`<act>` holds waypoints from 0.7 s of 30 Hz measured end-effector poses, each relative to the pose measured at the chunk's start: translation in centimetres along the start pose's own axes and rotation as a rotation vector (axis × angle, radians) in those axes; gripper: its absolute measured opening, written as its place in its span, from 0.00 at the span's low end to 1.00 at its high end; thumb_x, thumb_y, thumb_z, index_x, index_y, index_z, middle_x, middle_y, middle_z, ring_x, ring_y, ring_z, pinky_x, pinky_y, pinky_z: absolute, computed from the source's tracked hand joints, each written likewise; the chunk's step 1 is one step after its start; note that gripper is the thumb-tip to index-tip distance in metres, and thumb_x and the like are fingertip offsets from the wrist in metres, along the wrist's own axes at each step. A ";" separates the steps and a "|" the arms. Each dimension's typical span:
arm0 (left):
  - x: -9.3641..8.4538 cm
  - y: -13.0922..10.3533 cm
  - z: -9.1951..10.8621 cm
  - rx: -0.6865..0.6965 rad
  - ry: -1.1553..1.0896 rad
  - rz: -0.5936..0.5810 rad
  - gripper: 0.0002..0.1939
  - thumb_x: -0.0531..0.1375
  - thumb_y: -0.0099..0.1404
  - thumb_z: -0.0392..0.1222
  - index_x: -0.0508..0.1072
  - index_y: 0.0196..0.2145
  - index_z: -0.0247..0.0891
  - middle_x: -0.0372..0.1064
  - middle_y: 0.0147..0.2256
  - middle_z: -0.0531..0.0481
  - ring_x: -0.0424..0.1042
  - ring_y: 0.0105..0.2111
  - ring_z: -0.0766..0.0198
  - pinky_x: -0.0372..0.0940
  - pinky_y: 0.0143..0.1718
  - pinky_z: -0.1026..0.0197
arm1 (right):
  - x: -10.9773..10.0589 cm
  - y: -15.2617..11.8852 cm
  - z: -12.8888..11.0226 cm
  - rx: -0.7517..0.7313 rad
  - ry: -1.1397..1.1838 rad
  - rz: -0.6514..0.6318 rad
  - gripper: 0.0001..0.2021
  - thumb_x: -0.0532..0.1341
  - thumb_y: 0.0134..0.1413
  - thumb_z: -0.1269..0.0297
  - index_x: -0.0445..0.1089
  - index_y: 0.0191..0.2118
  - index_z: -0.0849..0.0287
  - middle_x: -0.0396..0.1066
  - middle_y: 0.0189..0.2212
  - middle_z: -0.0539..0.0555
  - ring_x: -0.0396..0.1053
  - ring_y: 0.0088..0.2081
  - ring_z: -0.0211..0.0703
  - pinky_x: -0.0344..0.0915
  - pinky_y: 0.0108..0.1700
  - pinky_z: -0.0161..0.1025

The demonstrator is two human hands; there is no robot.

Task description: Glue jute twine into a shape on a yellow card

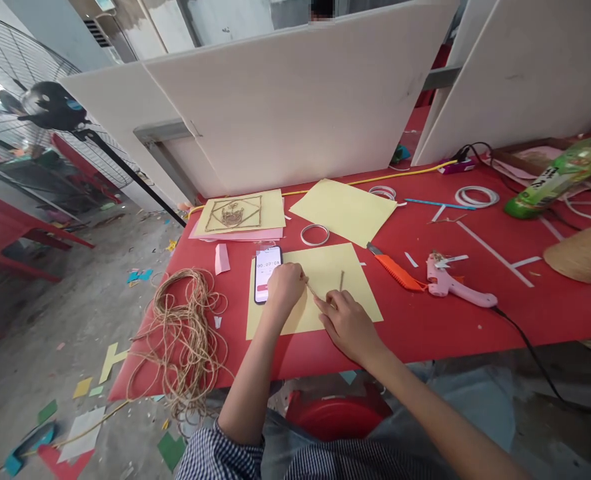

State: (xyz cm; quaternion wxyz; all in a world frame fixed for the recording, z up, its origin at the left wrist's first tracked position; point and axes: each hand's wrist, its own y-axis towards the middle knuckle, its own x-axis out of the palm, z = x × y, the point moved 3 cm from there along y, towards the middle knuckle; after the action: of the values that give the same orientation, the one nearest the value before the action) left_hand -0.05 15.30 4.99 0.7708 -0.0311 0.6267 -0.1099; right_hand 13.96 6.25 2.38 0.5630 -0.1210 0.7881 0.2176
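Note:
My left hand (287, 288) is closed over a yellow sheet of paper (295, 325), pinching one end of a short piece of twine (314, 290). The twine slants down to my right hand (349, 325), whose thumb and fingers close on its other end. Another short twine piece (342, 280) lies on the sheet just above my right hand. Beside my left hand a phone (261, 273) showing a timer rests on the sheet's left edge. A loose heap of twine (188, 333) spills over the table's left front edge.
Right of the sheet lie an orange utility knife (398, 270) and a pink glue gun (458, 288) with its cord. Behind are a tape roll (315, 235), a twine picture on yellow paper (235, 213) and white boards (295, 100). A green bottle (560, 177) lies far right.

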 end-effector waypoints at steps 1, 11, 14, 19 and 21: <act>0.0 0.0 0.0 -0.001 0.003 -0.003 0.08 0.55 0.66 0.38 0.76 0.36 0.39 0.75 0.38 0.47 0.73 0.40 0.56 0.64 0.35 0.61 | 0.0 0.0 0.1 0.000 0.012 0.001 0.18 0.51 0.65 0.67 0.68 0.57 0.59 0.67 0.40 0.59 0.62 0.42 0.49 0.65 0.38 0.42; -0.5 0.6 0.0 -0.041 0.023 -0.028 0.08 0.57 0.63 0.36 0.77 0.34 0.38 0.76 0.38 0.44 0.73 0.40 0.55 0.65 0.35 0.61 | -0.1 -0.1 0.3 -0.022 0.041 0.082 0.17 0.52 0.64 0.69 0.69 0.56 0.57 0.67 0.39 0.57 0.64 0.39 0.46 0.65 0.39 0.42; -1.6 0.6 -0.1 -0.064 0.018 0.039 0.11 0.53 0.64 0.32 0.75 0.37 0.37 0.75 0.40 0.41 0.72 0.41 0.53 0.66 0.36 0.59 | 0.1 -0.1 0.3 -0.034 0.006 0.072 0.17 0.52 0.64 0.69 0.69 0.55 0.58 0.67 0.39 0.58 0.63 0.39 0.47 0.66 0.39 0.42; -2.4 -2.5 0.0 0.030 -0.037 0.192 0.23 0.48 0.61 0.24 0.65 0.52 0.39 0.72 0.47 0.45 0.67 0.49 0.56 0.65 0.42 0.60 | 0.1 0.0 0.2 -0.034 0.009 0.082 0.17 0.52 0.63 0.71 0.69 0.55 0.59 0.67 0.39 0.58 0.64 0.40 0.47 0.66 0.39 0.43; -1.3 -4.6 0.2 0.168 -0.126 0.263 0.26 0.47 0.57 0.21 0.64 0.51 0.39 0.71 0.49 0.47 0.64 0.50 0.56 0.66 0.42 0.60 | 0.0 0.1 0.2 -0.025 0.010 0.072 0.17 0.53 0.63 0.71 0.68 0.55 0.59 0.67 0.40 0.58 0.64 0.40 0.48 0.66 0.39 0.43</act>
State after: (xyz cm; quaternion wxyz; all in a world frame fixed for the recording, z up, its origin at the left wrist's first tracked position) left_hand -0.73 11.06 7.08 0.8162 0.1091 0.5644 -0.0578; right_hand 14.08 6.40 2.30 0.5491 -0.1008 0.7920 0.2471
